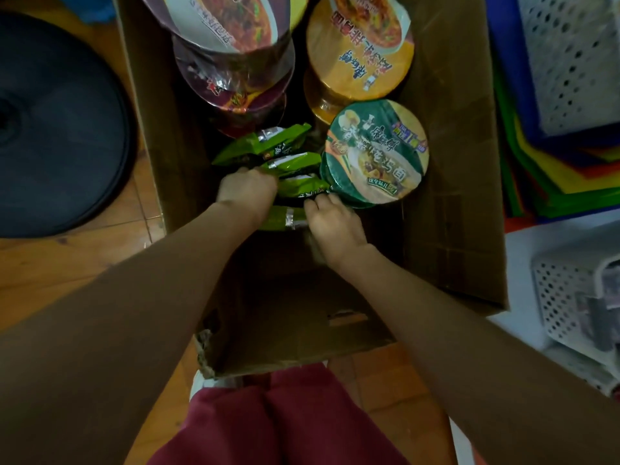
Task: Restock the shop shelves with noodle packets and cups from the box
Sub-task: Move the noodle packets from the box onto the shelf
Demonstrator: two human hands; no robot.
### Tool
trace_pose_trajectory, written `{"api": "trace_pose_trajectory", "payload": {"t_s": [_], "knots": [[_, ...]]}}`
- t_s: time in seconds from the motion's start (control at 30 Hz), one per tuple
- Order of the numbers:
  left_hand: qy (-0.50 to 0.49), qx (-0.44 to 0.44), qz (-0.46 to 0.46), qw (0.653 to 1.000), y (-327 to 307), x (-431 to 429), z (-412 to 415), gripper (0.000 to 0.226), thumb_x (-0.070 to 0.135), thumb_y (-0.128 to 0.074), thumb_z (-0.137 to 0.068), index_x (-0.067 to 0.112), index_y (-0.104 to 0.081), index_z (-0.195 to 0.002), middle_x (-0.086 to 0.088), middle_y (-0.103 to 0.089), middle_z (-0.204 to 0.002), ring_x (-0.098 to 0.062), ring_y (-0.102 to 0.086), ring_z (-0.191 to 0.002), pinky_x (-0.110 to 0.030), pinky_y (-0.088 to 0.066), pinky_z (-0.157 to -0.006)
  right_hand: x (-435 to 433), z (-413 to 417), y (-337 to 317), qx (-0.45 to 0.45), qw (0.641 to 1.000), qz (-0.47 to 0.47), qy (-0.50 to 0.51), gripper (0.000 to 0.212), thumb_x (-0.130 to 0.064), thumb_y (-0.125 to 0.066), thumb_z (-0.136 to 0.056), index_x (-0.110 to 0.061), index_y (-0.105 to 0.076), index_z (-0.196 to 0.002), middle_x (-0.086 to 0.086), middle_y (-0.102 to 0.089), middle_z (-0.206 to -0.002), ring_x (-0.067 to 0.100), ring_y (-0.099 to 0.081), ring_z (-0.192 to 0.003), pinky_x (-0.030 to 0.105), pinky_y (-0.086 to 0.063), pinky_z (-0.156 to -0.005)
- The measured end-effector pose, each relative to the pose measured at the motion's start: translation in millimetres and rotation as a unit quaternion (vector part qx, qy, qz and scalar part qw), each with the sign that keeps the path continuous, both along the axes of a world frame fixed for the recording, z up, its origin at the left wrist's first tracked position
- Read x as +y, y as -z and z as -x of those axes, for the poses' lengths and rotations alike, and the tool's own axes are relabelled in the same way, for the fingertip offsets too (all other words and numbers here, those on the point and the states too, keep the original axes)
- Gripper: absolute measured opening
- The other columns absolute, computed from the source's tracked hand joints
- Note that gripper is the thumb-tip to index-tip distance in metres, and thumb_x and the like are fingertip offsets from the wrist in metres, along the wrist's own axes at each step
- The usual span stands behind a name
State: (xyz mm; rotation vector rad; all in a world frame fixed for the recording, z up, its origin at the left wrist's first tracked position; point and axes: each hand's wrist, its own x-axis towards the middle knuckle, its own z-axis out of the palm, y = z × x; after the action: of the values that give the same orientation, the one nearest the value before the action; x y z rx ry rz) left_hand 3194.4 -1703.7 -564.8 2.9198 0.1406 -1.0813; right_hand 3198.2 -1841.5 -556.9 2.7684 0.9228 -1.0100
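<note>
We have both hands down inside the brown cardboard box (pixel 453 196), working at the row of green foil noodle packets (pixel 292 162) that stands on edge near the middle of the box floor. The packets' long axis runs from the box's left wall towards its right wall. So the row lies between our hands, not ahead of them.

Our left hand (pixel 246 189) is at the packets' left ends, fingers curled down over them; the fingertips are hidden, but it looks like a hold. Our right hand (pixel 335 223) is at the nearer right ends, fingers hooked over a packet's dark edge and pinching it.

A green-lidded noodle cup (pixel 375 152) lies tilted against the packets' right side, just beside our right hand. The orange noodle cup (pixel 359 48) stands in the far right corner and the purple noodle cups (pixel 235 62) lean in the far left one.

We judge the lift should go straight up between the hands. The right hand is the crowded one, since the green-lidded cup could be dragged along.
</note>
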Motion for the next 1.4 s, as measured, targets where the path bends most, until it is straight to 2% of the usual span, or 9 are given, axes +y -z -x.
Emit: {"api": "trace_pose_trajectory", "payload": {"t_s": [0.23, 0.43, 0.5, 0.63, 0.93, 1.07, 1.17, 1.33, 1.4], "knots": [[-0.040, 0.005, 0.019, 0.999, 3, -5, -4, 0.032, 0.014, -0.053, -0.092, 0.006, -0.052, -0.123, -0.018, -0.050, -0.124, -0.036, -0.049, -0.116, -0.041, -0.045, -0.085, -7, 0, 5, 0.006, 1.000, 0.022, 0.004, 0.032, -0.011, -0.050, -0.091, -0.007, -0.048, -0.123, 0.014, -0.046, -0.127, 0.030, -0.039, -0.122, 0.037, -0.044, -0.088], [-0.045, -0.026, 0.027, 0.998, -2, -8, 0, 0.029, 0.005, -0.049, -0.092, 0.006, -0.053, -0.121, -0.018, -0.051, -0.121, -0.036, -0.052, -0.111, -0.039, -0.045, -0.077, -8, 8, -7, 0.088, 0.996, 0.021, 0.027, 0.029, -0.010, -0.043, -0.093, -0.008, -0.048, -0.121, 0.015, -0.055, -0.122, 0.032, -0.053, -0.113, 0.036, -0.044, -0.082], [-0.053, -0.031, 0.043, 0.997, -10, -9, 2, 0.028, 0.004, -0.046, -0.093, 0.006, -0.053, -0.120, -0.018, -0.052, -0.121, -0.036, -0.054, -0.109, -0.038, -0.043, -0.072, -10, 11, -15, 0.093, 0.995, 0.018, 0.027, 0.026, -0.011, -0.044, -0.093, -0.007, -0.048, -0.119, 0.015, -0.057, -0.120, 0.033, -0.053, -0.111, 0.036, -0.044, -0.080], [-0.075, -0.029, 0.082, 0.993, -41, -10, 8, 0.027, -0.004, -0.043, -0.091, 0.004, -0.052, -0.115, -0.020, -0.058, -0.114, -0.038, -0.058, -0.102, -0.036, -0.039, -0.065, -15, 20, -45, 0.079, 0.997, 0.024, 0.012, 0.032, 0.000, -0.045, -0.089, -0.007, -0.044, -0.120, 0.015, -0.056, -0.120, 0.033, -0.050, -0.113, 0.037, -0.044, -0.080], [-0.136, -0.066, 0.146, 0.978, -156, -7, 41, 0.031, -0.014, -0.044, -0.085, 0.003, -0.047, -0.111, -0.022, -0.060, -0.099, -0.041, -0.061, -0.088, -0.038, -0.039, -0.060, -24, 30, -167, 0.058, 0.998, -0.017, 0.033, 0.042, 0.008, -0.043, -0.085, -0.011, -0.044, -0.122, 0.013, -0.058, -0.115, 0.031, -0.048, -0.109, 0.033, -0.033, -0.068], [-0.149, -0.095, 0.158, 0.972, -222, -7, 45, 0.025, -0.010, -0.043, -0.087, 0.002, -0.046, -0.109, -0.023, -0.059, -0.102, -0.043, -0.059, -0.092, -0.040, -0.036, -0.063, -26, 32, -230, 0.024, 0.998, -0.025, 0.043, 0.044, 0.008, -0.042, -0.085, -0.010, -0.044, -0.125, 0.015, -0.058, -0.112, 0.031, -0.048, -0.110, 0.035, -0.039, -0.071], [-0.159, -0.129, 0.174, 0.963, -277, -1, 53, 0.020, -0.003, -0.044, -0.089, 0.000, -0.047, -0.109, -0.023, -0.058, -0.105, -0.043, -0.058, -0.094, -0.041, -0.039, -0.066, -28, 33, -277, 0.013, 0.997, -0.037, 0.063, 0.040, 0.006, -0.044, -0.086, -0.009, -0.045, -0.123, 0.015, -0.058, -0.113, 0.031, -0.049, -0.109, 0.034, -0.038, -0.070], [-0.182, -0.186, 0.224, 0.939, -369, 9, 77, 0.021, 0.012, -0.048, -0.093, 0.000, -0.048, -0.110, -0.023, -0.059, -0.103, -0.042, -0.056, -0.096, -0.035, -0.030, -0.063, -38, 40, -360, 0.023, 0.980, -0.122, 0.157, 0.028, -0.003, -0.051, -0.088, -0.010, -0.055, -0.115, 0.014, -0.062, -0.115, 0.032, -0.052, -0.106, 0.037, -0.042, -0.078], [-0.207, -0.217, 0.240, 0.923, -408, 13, 85, 0.018, 0.014, -0.049, -0.093, 0.000, -0.049, -0.103, -0.023, -0.058, -0.099, -0.043, -0.055, -0.094, -0.037, -0.031, -0.063, -42, 46, -397, 0.007, 0.970, -0.153, 0.191, 0.022, -0.006, -0.055, -0.088, -0.010, -0.059, -0.109, 0.013, -0.064, -0.109, 0.032, -0.055, -0.101, 0.035, -0.042, -0.074]]}}
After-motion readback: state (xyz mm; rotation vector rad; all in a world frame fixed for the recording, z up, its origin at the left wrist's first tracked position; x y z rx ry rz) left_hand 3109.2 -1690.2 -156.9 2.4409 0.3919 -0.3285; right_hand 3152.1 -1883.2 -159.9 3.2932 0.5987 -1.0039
